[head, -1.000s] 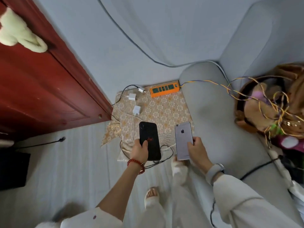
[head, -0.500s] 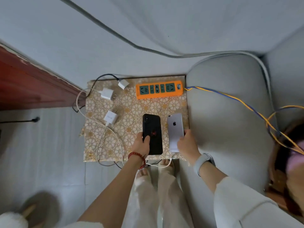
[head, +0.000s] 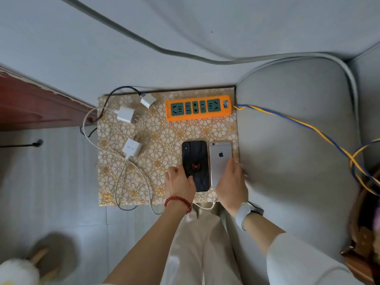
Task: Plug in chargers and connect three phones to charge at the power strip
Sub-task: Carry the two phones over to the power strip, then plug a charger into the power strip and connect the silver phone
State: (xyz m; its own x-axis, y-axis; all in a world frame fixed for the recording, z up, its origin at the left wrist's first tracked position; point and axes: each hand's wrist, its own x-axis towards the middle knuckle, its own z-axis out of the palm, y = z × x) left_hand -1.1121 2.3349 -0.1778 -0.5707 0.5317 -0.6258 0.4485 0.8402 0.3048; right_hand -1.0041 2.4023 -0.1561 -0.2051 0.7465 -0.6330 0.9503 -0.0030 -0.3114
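I count two phones, one black (head: 195, 164) and one silver (head: 220, 159); three white chargers (head: 148, 100) (head: 124, 114) (head: 131, 148); and one orange power strip (head: 198, 108).

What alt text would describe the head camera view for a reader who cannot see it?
Two hands set phones side by side on a patterned mat: left hand on a black phone, right hand on a silver phone. Beyond lie an empty orange power strip and three unplugged white chargers.

Left hand (head: 179, 181) grips a black phone (head: 195, 161), right hand (head: 231, 182) a silver phone (head: 220, 159), side by side on the tabletop (head: 164, 132); three chargers (head: 131, 148) lie unplugged left of the orange strip (head: 198, 108).
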